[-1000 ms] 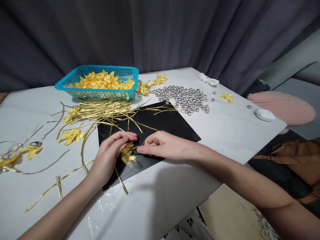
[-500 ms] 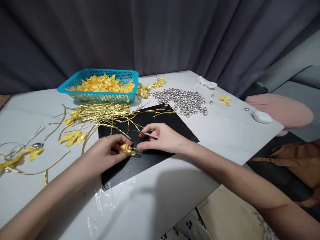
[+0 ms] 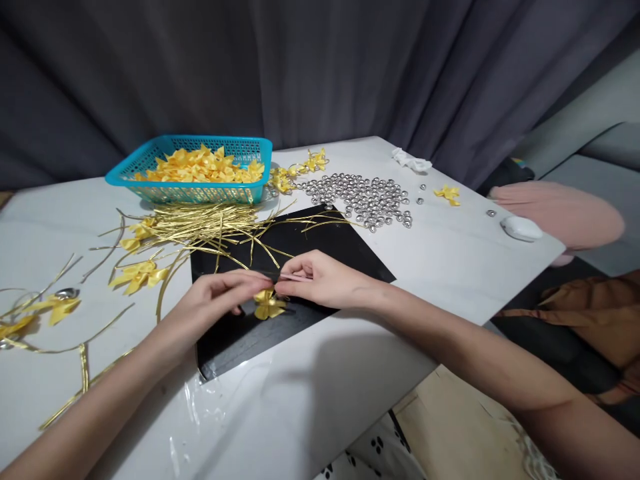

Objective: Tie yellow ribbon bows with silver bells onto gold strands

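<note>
My left hand (image 3: 223,293) is closed, its fingertips pinching the top of a yellow ribbon flower (image 3: 269,305) above the black mat (image 3: 240,340). The petals hang below the fingers, spread toward me. Meeting it from the right, my right hand (image 3: 320,280) is closed round a slim pink tool (image 3: 296,277), which looks like tweezers. Its fingertips almost touch those of the left hand, right at the flower. The tool's tip and whatever lies between the fingertips are too small to make out. Gold twist ties (image 3: 200,225) lie piled just beyond the hands.
A blue basket (image 3: 187,193) of yellow ribbon flowers stands at the back left. Silver beads (image 3: 367,200) are spread behind the mat. More ribbon flowers (image 3: 140,275) with gold ties lie at left. A white computer mouse (image 3: 521,228) sits near the right edge.
My left hand has moved slightly right, and the ribbon flower has turned so its petals show and hang down. The right hand's tool has tilted and its fingertips are now closer to the left hand.
</note>
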Available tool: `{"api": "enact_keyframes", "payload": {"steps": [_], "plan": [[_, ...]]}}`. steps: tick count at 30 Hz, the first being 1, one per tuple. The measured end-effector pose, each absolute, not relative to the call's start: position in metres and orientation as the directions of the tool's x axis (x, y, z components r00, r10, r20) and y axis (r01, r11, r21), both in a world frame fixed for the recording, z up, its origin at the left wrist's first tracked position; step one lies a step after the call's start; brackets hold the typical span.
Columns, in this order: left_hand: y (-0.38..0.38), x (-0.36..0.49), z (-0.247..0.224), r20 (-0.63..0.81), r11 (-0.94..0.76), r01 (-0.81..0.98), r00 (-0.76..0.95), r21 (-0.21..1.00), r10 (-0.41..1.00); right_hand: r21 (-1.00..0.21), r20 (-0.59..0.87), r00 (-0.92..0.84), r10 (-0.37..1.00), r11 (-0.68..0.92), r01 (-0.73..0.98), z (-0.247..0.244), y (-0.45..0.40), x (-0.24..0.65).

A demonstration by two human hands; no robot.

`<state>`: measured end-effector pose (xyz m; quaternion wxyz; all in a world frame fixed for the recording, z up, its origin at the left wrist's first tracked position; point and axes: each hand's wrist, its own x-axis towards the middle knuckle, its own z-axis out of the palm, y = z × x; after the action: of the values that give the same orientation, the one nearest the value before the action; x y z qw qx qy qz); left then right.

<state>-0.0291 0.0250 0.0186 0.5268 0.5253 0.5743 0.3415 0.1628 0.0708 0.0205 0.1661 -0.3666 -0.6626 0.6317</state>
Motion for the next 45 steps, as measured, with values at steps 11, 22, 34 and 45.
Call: {"api": "enact_keyframes", "payload": {"steps": [11,22,34,45], "plan": [[0.026,-0.024,0.018,-0.12,0.065,0.393,0.116,0.917,0.986,-0.883,-0.365,-0.566,0.739,-0.084,0.461,0.027,0.066,0.163],[0.027,-0.032,0.006,-0.025,-0.061,0.448,0.184,0.892,0.983,-0.91,-0.368,-0.526,0.766,-0.182,0.372,0.021,0.066,0.159],[0.022,-0.032,0.01,0.129,-0.312,0.486,0.373,0.817,0.919,-0.92,-0.349,-0.62,0.702,-0.132,0.368,0.034,0.074,0.165],[0.016,-0.019,0.006,0.305,-0.388,0.416,0.253,0.822,0.918,-0.968,-0.252,-0.691,0.678,-0.191,0.165,0.04,0.069,0.166]]}}
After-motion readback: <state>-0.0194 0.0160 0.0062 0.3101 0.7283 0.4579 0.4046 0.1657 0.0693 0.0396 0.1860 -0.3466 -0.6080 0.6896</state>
